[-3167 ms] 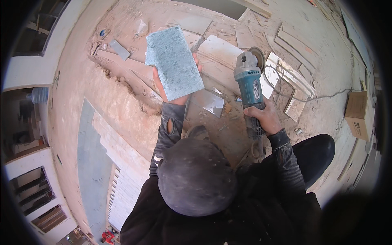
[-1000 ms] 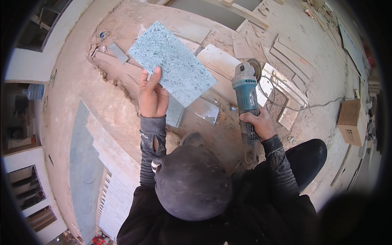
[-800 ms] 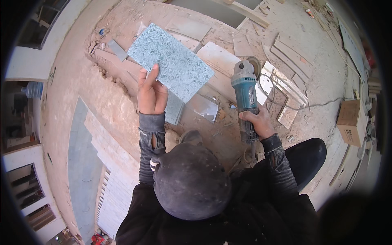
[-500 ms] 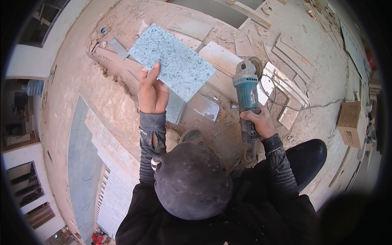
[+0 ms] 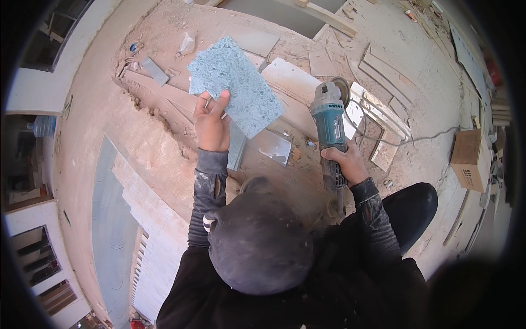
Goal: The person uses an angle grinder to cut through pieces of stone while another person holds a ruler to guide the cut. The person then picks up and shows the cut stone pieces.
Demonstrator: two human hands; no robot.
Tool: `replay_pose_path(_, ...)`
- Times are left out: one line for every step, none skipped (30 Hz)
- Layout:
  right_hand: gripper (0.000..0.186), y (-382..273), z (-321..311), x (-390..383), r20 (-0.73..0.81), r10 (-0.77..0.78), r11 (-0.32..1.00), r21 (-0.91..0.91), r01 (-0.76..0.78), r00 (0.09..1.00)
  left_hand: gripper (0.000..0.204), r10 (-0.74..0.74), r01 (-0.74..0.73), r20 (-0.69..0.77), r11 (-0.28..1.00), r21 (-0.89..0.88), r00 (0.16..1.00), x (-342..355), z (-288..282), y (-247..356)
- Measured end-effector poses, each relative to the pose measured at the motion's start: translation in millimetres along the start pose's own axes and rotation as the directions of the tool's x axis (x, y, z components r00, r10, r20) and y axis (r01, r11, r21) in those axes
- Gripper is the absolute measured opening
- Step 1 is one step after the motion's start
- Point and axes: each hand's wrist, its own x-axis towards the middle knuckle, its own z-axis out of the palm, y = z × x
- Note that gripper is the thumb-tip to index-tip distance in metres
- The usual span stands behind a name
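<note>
My left hand (image 5: 212,123) grips the near left edge of a speckled blue-green tile (image 5: 238,85), thumb on its upper face. The tile is held up at a slant above the dusty ground, and its far left corner looks uneven. In my right hand (image 5: 349,163) is a teal and grey angle grinder (image 5: 330,123), gripped round its dark rear body. Its round disc (image 5: 342,90) points away from me, to the right of the tile and apart from it. Below the tile, partly covered, another blue-green tile piece (image 5: 235,147) rests on the ground.
A power cord (image 5: 419,140) runs right from near the grinder towards a cardboard box (image 5: 469,159). White and tan board offcuts (image 5: 296,77) litter the ground ahead. A small grey tile strip (image 5: 155,71) lies at the far left. Light paving (image 5: 156,214) extends along my left.
The tile has turned in my left hand, its far end now more upright, and the hand has shifted slightly right. The grinder has barely moved.
</note>
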Motion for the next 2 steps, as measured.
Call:
replay_pose_path(0.045, 0.2, -3.5, -0.2, -0.013, 0.007, 1.0, 0.002, -0.007, 1.0, 0.034, -0.06, 0.06, -0.018, 0.998, 0.015, 0.998, 7.7, -7.3, -23.3)
replay_pose_path(0.044, 0.2, -0.8, 1.4, -0.004, 0.01, 1.0, 0.012, -0.01, 1.0, 0.04, -0.106, 0.108, -0.051, 0.993, 0.043, 0.993, 16.3, -24.2, -48.6)
